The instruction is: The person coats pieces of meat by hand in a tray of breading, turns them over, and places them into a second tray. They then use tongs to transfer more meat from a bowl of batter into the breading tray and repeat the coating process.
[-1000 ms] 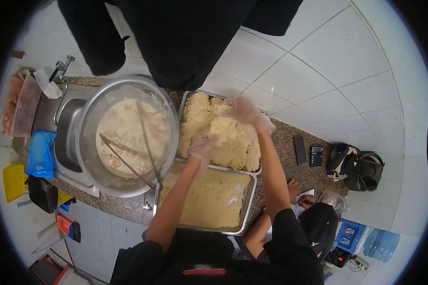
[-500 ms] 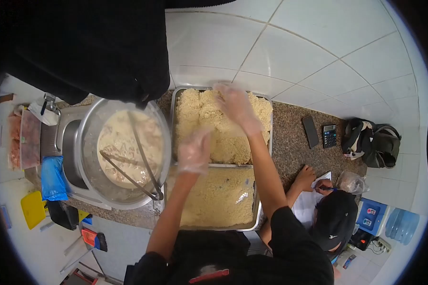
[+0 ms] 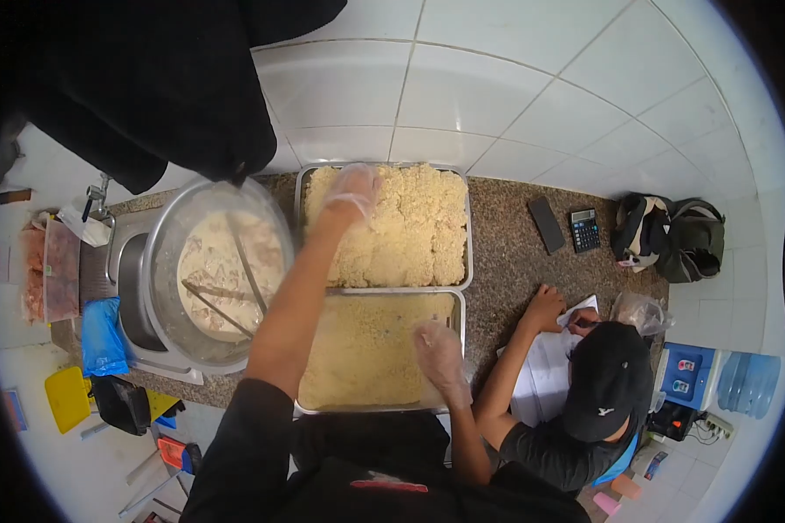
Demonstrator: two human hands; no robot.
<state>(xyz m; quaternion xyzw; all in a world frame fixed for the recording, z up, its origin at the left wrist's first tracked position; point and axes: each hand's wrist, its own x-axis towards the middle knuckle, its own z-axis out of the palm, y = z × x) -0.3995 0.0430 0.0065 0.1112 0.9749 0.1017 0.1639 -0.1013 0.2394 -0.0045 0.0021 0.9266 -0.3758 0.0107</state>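
Note:
Both my hands wear clear plastic gloves. My left hand [image 3: 353,190] is at the far left of the back metal tray, touching the heaped, crumb-coated pieces [image 3: 401,235]; its fingertips are hidden behind the hand. My right hand [image 3: 440,353] is over the right side of the front tray [image 3: 460,331], its fingers curled in; whatever it may hold is hidden. Finer pale breadcrumbs [image 3: 371,349] cover the bottom of that front tray. Left of the trays, a large metal bowl [image 3: 161,296] holds creamy batter with pieces in it, and tongs [image 3: 246,261] rest inside.
A sink [image 3: 133,279] lies under the bowl's left side. A phone [image 3: 546,225], a calculator [image 3: 584,230] and a backpack [image 3: 693,240] are on the granite counter at right. A person in a black cap [image 3: 610,379] writes on papers [image 3: 541,375] close to my right arm.
My left hand has moved forward to the back tray's far left. My right hand has drawn back from the back tray to the front tray. The view has shifted slightly.

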